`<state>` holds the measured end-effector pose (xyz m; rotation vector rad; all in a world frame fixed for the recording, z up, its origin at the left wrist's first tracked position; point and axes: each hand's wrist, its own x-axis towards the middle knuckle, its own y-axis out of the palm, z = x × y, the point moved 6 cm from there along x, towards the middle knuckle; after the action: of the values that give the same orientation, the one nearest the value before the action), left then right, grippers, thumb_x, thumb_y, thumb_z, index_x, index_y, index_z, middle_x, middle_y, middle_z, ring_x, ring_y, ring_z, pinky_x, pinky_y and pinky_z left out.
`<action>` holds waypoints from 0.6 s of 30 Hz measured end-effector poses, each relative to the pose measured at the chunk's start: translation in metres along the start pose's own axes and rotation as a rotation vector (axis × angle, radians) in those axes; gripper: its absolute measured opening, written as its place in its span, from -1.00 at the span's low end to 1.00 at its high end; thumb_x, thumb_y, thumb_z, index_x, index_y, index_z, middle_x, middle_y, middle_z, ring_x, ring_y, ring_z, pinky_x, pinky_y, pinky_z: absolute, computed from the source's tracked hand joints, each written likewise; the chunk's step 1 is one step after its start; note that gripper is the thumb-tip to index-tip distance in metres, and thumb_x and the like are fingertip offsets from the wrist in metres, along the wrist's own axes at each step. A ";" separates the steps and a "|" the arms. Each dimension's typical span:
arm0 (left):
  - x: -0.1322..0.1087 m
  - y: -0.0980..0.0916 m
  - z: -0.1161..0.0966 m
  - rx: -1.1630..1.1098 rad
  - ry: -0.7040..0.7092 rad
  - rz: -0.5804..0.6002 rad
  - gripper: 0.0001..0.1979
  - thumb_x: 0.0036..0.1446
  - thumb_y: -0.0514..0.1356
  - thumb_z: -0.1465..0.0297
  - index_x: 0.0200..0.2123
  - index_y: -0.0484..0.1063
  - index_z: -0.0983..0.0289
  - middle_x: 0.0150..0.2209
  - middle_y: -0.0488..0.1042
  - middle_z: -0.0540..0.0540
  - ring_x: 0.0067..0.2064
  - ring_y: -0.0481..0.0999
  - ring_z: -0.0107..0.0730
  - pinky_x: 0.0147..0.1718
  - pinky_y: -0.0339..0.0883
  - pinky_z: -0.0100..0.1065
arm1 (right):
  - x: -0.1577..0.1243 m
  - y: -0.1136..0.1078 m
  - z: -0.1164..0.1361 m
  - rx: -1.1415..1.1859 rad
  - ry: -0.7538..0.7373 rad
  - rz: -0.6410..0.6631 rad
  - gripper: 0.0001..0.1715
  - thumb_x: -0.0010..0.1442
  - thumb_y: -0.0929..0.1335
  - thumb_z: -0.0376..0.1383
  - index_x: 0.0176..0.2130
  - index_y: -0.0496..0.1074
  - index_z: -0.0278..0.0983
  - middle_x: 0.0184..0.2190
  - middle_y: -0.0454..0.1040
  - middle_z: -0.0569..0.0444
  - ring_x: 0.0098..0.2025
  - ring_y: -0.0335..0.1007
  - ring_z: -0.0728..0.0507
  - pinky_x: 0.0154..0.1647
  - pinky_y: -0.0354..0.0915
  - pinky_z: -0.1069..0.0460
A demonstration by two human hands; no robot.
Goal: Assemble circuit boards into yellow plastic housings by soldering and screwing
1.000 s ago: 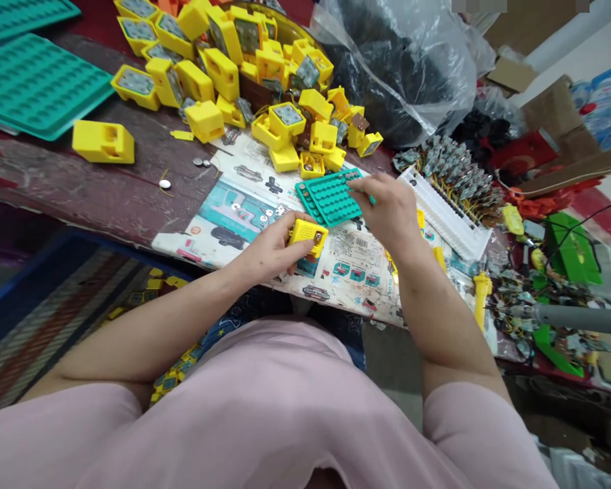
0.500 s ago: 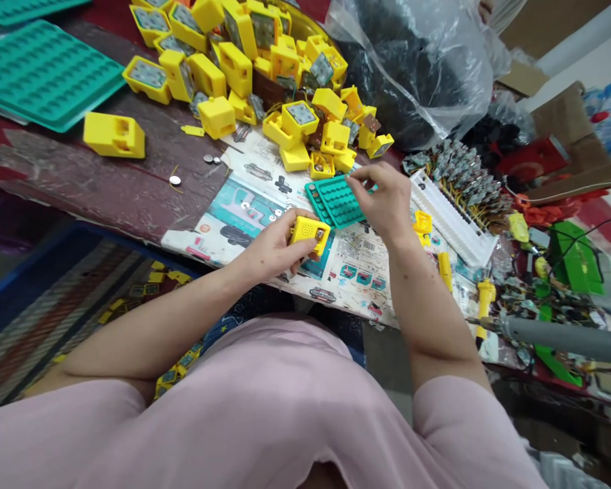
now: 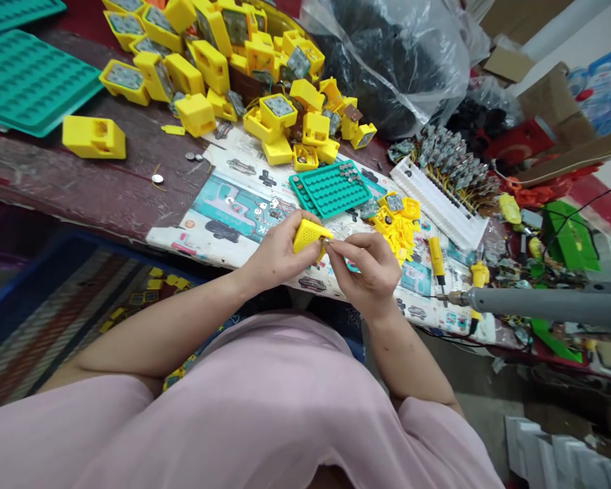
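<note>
Left hand: you grip a yellow box.
Right hand: you pinch a small piece against it.
Green tray: beyond your hands.

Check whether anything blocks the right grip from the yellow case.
Nothing visible blocks it: the right grip is right up at the right-hand end of the yellow case, which the left grip holds. The green tray lies beyond them, off that line.
</note>
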<state>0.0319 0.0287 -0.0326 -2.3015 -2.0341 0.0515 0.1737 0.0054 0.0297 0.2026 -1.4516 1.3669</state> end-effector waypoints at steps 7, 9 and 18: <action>-0.009 0.009 0.007 0.165 0.066 0.051 -0.65 0.16 0.17 0.17 -0.07 0.27 0.25 -0.31 0.41 0.00 -0.35 0.44 -0.40 -0.39 0.29 -0.39 | -0.008 -0.003 0.002 -0.134 -0.133 0.054 -0.83 0.23 0.38 -0.46 -0.16 0.51 -0.26 -0.36 0.51 0.06 -0.31 0.42 -0.02 -0.26 0.37 0.09; -0.008 0.011 0.012 0.197 0.068 0.051 -0.63 0.16 0.15 0.16 -0.05 0.25 0.23 -0.35 0.40 -0.02 -0.39 0.44 -0.39 -0.42 0.29 -0.37 | -0.011 -0.004 -0.002 -0.109 -0.094 0.066 -0.85 0.28 0.35 -0.44 -0.19 0.52 -0.28 -0.35 0.51 0.06 -0.30 0.42 0.01 -0.27 0.37 0.12; -0.007 0.032 0.003 0.237 0.064 0.119 -0.61 0.18 0.09 0.08 -0.07 0.22 0.23 -0.37 0.42 -0.01 -0.42 0.46 -0.39 -0.48 0.30 -0.36 | -0.030 -0.013 0.000 -0.149 0.133 -0.006 -0.86 0.31 0.32 -0.39 -0.19 0.51 -0.27 -0.32 0.53 0.02 -0.26 0.46 -0.04 -0.23 0.42 0.07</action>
<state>0.0629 0.0183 -0.0381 -2.2423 -1.7546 0.2099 0.1950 -0.0143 0.0155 0.0196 -1.4326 1.2381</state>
